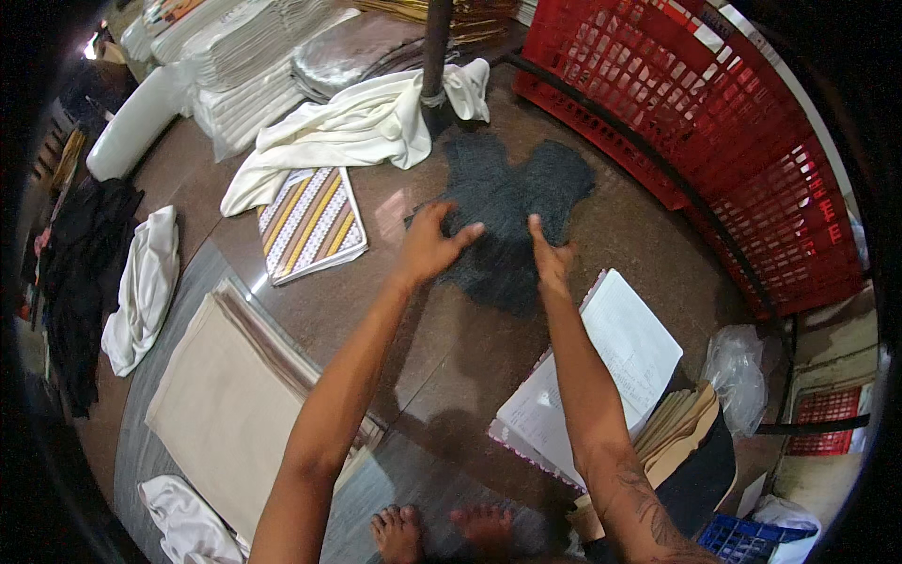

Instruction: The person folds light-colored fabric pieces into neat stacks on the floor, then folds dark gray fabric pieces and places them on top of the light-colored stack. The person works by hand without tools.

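A dark grey piece of knitted-looking cloth (503, 202) lies loosely spread on the brown floor in front of me, its far edge split into two lobes. At its left side is my left hand (437, 246), thumb and fingers apart, palm turned inward. My right hand (552, 258) is at the cloth's right side, thumb pointing away and fingers partly hidden. Neither hand visibly grips the cloth; whether they touch it I cannot tell. Below my right forearm an open notebook (620, 329) with handwritten pages lies on the floor.
A patterned striped book (315, 226) lies left, beside white cloth (352, 122) around a metal pole (435, 56). Red plastic crates (676, 103) stand right. Folded beige fabric (225, 395) lies lower left; wrapped white stacks (244, 75) are behind. A clear plastic bag (738, 367) sits right.
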Demonstrator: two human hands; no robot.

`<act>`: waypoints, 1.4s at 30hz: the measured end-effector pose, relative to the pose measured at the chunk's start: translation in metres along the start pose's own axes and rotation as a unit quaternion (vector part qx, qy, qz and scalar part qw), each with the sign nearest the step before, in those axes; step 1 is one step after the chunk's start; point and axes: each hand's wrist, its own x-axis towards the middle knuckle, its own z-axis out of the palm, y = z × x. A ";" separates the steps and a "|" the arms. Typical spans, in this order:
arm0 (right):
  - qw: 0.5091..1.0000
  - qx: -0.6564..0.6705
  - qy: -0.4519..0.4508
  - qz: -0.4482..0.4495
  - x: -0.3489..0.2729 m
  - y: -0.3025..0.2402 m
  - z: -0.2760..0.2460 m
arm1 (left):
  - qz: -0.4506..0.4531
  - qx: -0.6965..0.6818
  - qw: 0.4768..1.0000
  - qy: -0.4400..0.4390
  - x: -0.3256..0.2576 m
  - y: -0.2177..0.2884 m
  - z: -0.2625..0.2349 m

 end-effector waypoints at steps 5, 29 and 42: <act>0.989 -0.141 0.015 0.041 -0.010 -0.024 0.045 | -0.051 0.094 0.994 -0.031 0.060 -0.046 0.040; 0.965 -0.131 -0.228 0.015 -0.150 0.053 -0.078 | -0.278 -0.289 0.916 -0.003 -0.224 -0.009 0.055; 0.974 -0.084 -0.200 0.066 -0.087 -0.011 -0.057 | -0.135 -0.022 0.991 0.005 -0.070 -0.006 0.042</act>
